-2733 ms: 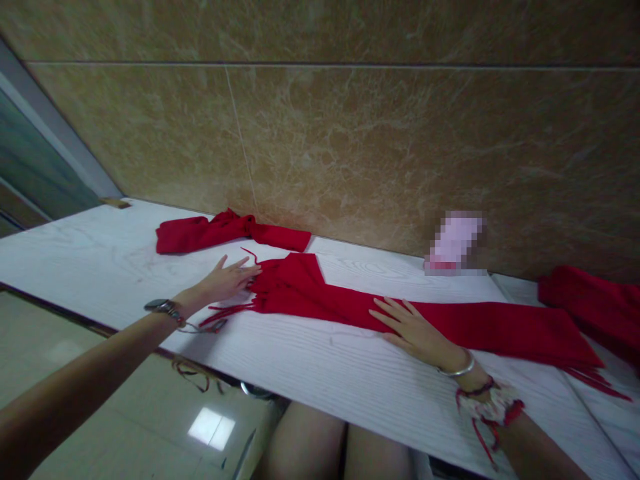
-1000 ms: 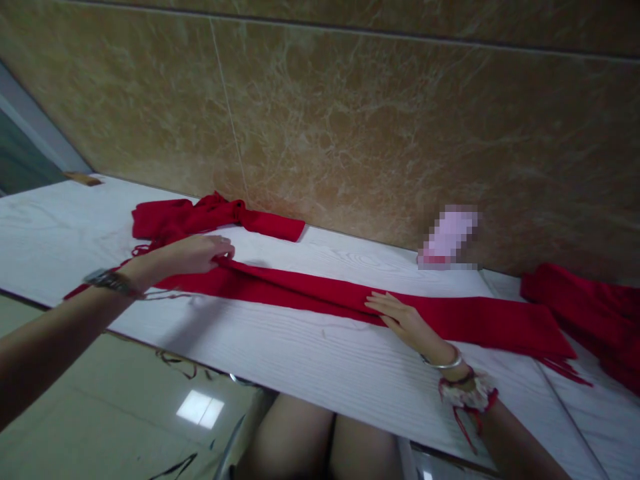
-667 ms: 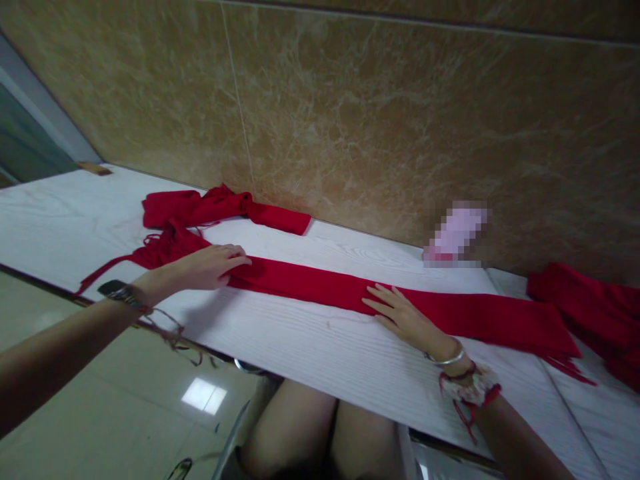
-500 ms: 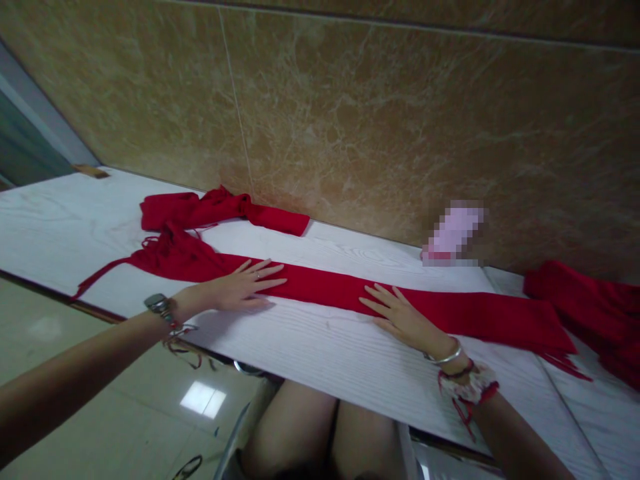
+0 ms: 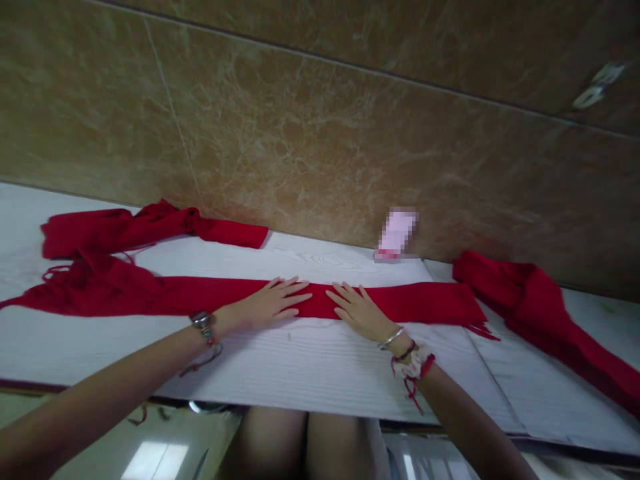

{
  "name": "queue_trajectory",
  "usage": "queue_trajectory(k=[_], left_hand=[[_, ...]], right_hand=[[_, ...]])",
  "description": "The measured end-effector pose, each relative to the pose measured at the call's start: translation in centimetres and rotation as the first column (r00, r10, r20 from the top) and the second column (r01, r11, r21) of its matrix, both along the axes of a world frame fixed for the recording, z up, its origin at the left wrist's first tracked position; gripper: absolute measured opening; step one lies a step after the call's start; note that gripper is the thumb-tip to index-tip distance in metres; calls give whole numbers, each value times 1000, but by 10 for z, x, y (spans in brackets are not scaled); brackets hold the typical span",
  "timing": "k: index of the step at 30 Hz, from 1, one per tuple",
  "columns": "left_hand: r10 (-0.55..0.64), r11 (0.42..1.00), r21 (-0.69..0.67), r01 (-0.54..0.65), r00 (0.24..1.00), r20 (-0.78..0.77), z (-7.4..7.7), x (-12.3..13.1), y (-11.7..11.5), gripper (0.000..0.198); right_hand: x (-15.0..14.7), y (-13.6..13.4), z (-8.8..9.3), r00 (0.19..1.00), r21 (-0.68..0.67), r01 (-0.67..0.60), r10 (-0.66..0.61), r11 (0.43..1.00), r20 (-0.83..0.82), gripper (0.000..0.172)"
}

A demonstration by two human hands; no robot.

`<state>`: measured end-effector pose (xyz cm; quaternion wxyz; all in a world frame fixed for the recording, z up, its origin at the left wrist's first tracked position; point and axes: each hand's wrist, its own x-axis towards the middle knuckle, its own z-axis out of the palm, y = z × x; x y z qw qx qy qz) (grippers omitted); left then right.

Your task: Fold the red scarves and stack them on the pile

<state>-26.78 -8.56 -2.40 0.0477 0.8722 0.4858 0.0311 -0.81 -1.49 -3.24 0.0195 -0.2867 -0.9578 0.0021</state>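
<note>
A long red scarf (image 5: pixel 420 303) with a fringed right end lies flat across the table, while its left part is bunched and twisted. My left hand (image 5: pixel 267 305) rests palm down on the scarf's middle, fingers spread. Just to its right, my right hand (image 5: pixel 365 312) lies on the same strip, also flat with fingers apart. A narrow gap separates the fingertips of the two hands. Neither hand grips the cloth.
Behind the scarf on the left lies another crumpled red cloth (image 5: pixel 120 230) against the marbled wall (image 5: pixel 300 133). More red cloth (image 5: pixel 540 300) spreads out on the right. A blurred pink object (image 5: pixel 397 232) stands by the wall. The white table (image 5: pixel 320 373) ends just before my knees.
My left hand has moved right along the scarf, closer to my right hand. My right hand has shifted slightly right on the cloth. The view has turned to the right.
</note>
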Motion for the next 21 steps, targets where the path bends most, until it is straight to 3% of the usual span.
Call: queue_trajectory(k=[4, 7, 9, 16, 19, 21], left_hand=[[-76, 995, -68, 74, 996, -35, -14, -5, 5, 44], [-70, 994, -87, 69, 997, -14, -11, -14, 1, 43], [-61, 994, -94, 62, 998, 15, -5, -10, 2, 42], [15, 998, -66, -7, 992, 129, 13, 27, 49, 34], [89, 967, -249, -57, 989, 118, 21, 31, 72, 36], [136, 908, -413, -78, 984, 113, 27, 32, 84, 33]], right_hand=[[40, 14, -3, 990, 93, 129, -134, 987, 46, 45], [71, 23, -3, 968, 168, 236, -246, 957, 42, 44], [79, 24, -2, 969, 199, 243, -248, 949, 0, 43], [31, -13, 8, 982, 84, 101, -85, 991, -167, 40], [9, -26, 13, 995, 83, 35, -27, 996, -97, 35], [0, -29, 16, 1000, 118, -1, 3, 993, -15, 29]])
